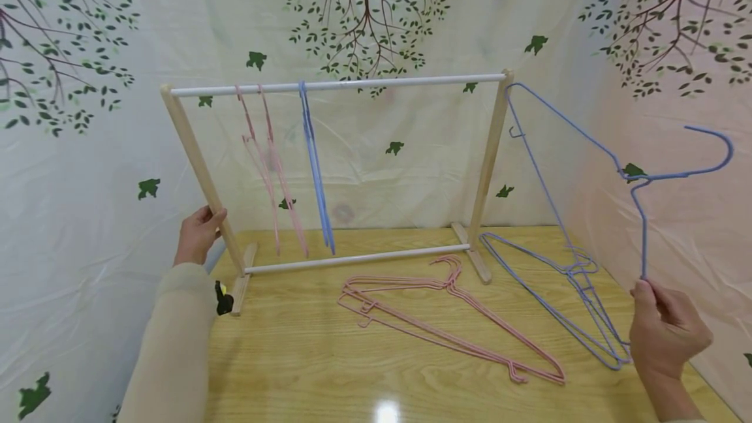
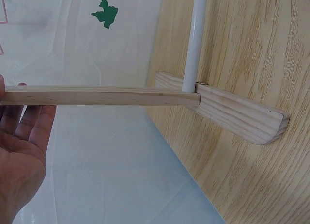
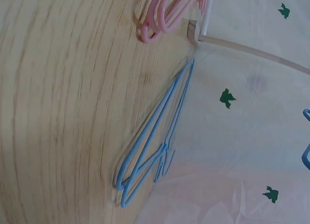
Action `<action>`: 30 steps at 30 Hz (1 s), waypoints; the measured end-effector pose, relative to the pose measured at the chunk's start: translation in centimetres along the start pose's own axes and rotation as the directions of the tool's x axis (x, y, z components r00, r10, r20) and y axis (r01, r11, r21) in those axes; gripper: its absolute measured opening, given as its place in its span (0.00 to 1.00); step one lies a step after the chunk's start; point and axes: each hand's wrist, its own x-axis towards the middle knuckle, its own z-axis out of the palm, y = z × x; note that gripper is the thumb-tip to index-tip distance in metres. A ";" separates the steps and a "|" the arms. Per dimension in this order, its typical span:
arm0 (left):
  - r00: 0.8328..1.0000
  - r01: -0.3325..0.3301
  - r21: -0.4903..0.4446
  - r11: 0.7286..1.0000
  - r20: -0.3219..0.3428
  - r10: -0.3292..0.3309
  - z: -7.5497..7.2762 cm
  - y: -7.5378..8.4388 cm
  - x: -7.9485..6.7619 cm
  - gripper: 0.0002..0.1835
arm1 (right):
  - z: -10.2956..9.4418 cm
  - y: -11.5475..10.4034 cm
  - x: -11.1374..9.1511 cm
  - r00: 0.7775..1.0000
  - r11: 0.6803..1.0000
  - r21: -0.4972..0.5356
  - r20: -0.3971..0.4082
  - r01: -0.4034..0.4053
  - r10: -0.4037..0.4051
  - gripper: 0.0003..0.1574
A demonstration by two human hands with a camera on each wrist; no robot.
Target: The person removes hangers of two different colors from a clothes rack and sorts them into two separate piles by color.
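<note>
My left hand (image 1: 198, 237) grips the left wooden post (image 1: 196, 155) of a hanger rack, low on its length. In the left wrist view, the thumb and fingers lie on opposite sides of that post (image 2: 106, 96). Raised at the right, a blue wire hanger (image 1: 670, 176) is pinched in my right hand (image 1: 670, 325), its hook pointing right. Its far corner overlaps the top of the right post in the head view. Pink hangers (image 1: 252, 129) and blue hangers (image 1: 317, 175) hang from the left half of the white top bar (image 1: 399, 82).
Several pink hangers (image 1: 451, 284) lie piled on the wooden table (image 1: 294, 358) before the rack. More blue hangers (image 1: 529, 289) lie right of its right foot (image 1: 480, 266). A small black object (image 1: 224, 299) sits by the left foot. Patterned cloth (image 1: 376, 149) surrounds the table.
</note>
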 end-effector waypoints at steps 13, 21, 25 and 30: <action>1.000 -0.004 0.001 1.000 0.000 0.004 -0.1 0.0 0.0 0.31 | -1.5 -0.1 0.6 0.999 0.986 -0.168 0.023 -0.023 0.027 0.09; 1.000 -0.013 0.006 1.000 0.005 0.013 -0.1 0.0 -0.1 0.31 | -3.1 1.6 0.1 0.982 0.902 -0.431 0.176 0.010 0.073 0.08; 1.000 -0.004 0.006 1.000 0.006 0.004 0.0 0.0 0.0 0.31 | -5.1 3.7 -0.1 0.958 0.871 -0.488 0.273 0.059 0.088 0.06; 1.000 0.006 0.015 1.000 0.002 -0.006 0.0 0.0 0.1 0.31 | -6.6 5.0 -0.5 0.900 0.853 -0.505 0.422 0.132 0.111 0.05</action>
